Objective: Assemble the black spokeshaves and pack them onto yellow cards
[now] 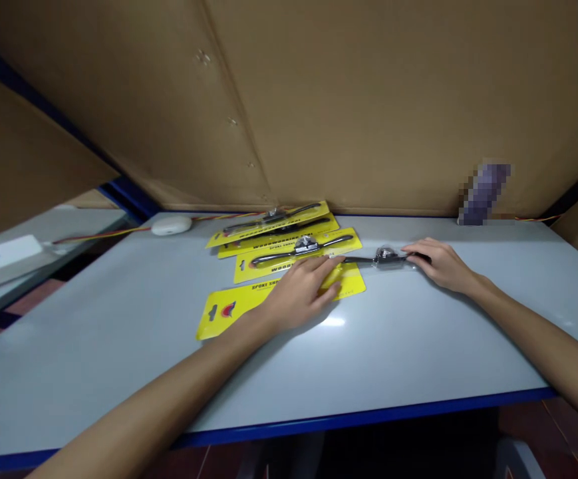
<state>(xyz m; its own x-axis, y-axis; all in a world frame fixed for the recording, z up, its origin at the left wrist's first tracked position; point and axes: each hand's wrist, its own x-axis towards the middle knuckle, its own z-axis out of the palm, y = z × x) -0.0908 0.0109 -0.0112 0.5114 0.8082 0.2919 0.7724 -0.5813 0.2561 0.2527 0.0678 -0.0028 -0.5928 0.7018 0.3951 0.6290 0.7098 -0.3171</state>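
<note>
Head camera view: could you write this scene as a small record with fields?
Right hand: gripping one end of a slim black two-handled tool in clear plastic
Left hand: over a flat yellow printed card, fingertips by the tool's other end
Behind: overlapping yellow cards bearing similar black tools
Surface: smooth light grey table with blue edge
Back left: rounded white device with a red-and-yellow cable

Head view (near), forward and down over the table (368, 359)

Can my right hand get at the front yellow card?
Probably yes, though your right hand grips the black tool; the front yellow card has its right corner uncovered past your left hand.
</note>
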